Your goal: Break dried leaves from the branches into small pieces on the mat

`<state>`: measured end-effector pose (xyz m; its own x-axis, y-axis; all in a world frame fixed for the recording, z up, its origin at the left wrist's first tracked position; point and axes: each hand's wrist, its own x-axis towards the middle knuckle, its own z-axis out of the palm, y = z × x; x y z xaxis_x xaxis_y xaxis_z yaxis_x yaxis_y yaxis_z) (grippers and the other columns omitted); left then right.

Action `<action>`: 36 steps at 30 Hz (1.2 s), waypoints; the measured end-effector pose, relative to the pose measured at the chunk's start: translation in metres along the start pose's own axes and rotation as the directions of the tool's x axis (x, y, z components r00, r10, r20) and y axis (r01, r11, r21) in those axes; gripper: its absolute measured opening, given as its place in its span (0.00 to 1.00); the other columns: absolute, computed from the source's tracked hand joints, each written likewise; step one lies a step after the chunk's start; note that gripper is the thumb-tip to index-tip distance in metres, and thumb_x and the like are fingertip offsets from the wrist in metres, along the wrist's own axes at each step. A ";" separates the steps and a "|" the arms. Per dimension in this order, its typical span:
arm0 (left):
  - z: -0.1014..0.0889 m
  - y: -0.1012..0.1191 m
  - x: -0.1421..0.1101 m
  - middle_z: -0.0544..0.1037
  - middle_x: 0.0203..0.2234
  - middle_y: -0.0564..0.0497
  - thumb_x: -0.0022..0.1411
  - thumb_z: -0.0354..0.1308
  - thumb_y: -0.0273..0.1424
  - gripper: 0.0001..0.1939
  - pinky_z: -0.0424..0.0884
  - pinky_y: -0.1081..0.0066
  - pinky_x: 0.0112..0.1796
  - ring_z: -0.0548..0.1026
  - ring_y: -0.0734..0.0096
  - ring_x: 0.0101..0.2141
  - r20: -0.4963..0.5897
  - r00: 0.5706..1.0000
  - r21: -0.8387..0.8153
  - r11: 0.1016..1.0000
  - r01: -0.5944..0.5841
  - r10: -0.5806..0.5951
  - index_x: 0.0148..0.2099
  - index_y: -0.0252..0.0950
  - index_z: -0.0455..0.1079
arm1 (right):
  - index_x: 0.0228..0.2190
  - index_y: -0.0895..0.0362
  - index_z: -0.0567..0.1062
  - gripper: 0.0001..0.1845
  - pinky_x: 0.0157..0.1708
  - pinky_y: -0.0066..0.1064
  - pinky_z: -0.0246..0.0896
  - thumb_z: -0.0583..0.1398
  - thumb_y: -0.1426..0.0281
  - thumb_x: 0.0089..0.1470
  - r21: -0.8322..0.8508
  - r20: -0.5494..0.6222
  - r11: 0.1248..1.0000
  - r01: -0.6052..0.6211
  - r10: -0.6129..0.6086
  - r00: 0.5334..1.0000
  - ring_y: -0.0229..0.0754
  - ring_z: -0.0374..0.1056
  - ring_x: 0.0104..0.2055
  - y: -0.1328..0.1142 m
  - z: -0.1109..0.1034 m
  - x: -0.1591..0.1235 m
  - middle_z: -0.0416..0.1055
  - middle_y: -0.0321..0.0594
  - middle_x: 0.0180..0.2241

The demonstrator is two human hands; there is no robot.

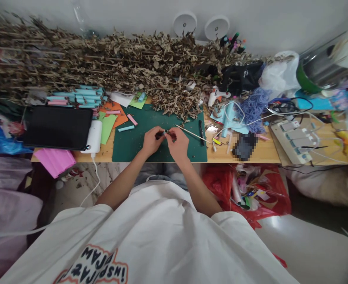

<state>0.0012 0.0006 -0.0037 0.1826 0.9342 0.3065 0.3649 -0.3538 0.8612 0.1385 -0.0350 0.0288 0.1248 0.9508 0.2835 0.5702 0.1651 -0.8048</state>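
Above the green cutting mat [129,148], my left hand [153,141] and my right hand [179,144] meet with fingertips pinched together. Between them shows a small pale-blue piece [166,132], mostly covered by the fingers; its exact kind is too small to make out. On the mat to the left lie a pink paper roll [132,119] and a light-blue paper roll [126,128], both apart from my hands. A thin wooden stick [193,134] slants across the mat just right of my right hand, and a black pen [201,129] lies beyond it.
Dried leafy stems [126,59] pile along the back. Left are stacked blue rolls [88,96], a black tablet [58,127] and a white power bank [94,137]. Right are a glue gun [218,95], purple yarn [255,110] and a power strip [294,140]. A red bag [218,181] hangs below.
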 end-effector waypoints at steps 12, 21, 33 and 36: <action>-0.001 0.002 0.000 0.78 0.31 0.52 0.58 0.59 0.25 0.05 0.70 0.74 0.33 0.74 0.73 0.31 0.003 1.000 0.012 1.000 -0.015 0.015 0.37 0.36 0.74 | 0.37 0.54 0.75 0.06 0.40 0.32 0.67 0.58 0.69 0.59 -0.036 0.126 0.993 0.112 -0.107 0.986 0.40 0.68 0.36 0.001 -0.009 0.009 0.71 0.39 0.36; -0.001 0.002 0.000 0.78 0.31 0.52 0.58 0.60 0.26 0.03 0.70 0.74 0.32 0.73 0.73 0.31 0.002 1.000 0.016 1.000 0.010 -0.010 0.36 0.36 0.73 | 0.35 0.54 0.73 0.05 0.40 0.33 0.69 0.57 0.69 0.60 0.022 0.079 0.993 0.112 -0.113 0.990 0.40 0.69 0.37 0.004 -0.008 0.006 0.71 0.39 0.35; -0.002 0.004 0.000 0.77 0.31 0.52 0.59 0.60 0.28 0.03 0.71 0.73 0.33 0.74 0.72 0.31 0.013 1.000 0.020 1.000 0.012 -0.012 0.37 0.37 0.73 | 0.43 0.52 0.73 0.10 0.44 0.35 0.68 0.59 0.68 0.58 -0.032 0.095 0.983 0.178 -0.174 0.980 0.42 0.68 0.42 0.003 -0.014 0.004 0.68 0.42 0.41; -0.002 0.006 0.000 0.77 0.30 0.52 0.59 0.61 0.30 0.03 0.71 0.72 0.33 0.74 0.72 0.31 0.000 0.999 0.022 0.999 0.045 -0.045 0.36 0.37 0.72 | 0.45 0.54 0.72 0.12 0.40 0.34 0.68 0.55 0.68 0.61 -0.049 0.004 0.994 0.100 -0.100 0.995 0.42 0.68 0.39 0.014 -0.019 0.005 0.69 0.43 0.42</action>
<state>0.0017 -0.0013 0.0019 0.1656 0.9492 0.2674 0.3931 -0.3122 0.8649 0.1626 -0.0332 0.0288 0.0640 0.9307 0.3602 0.6189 0.2461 -0.7459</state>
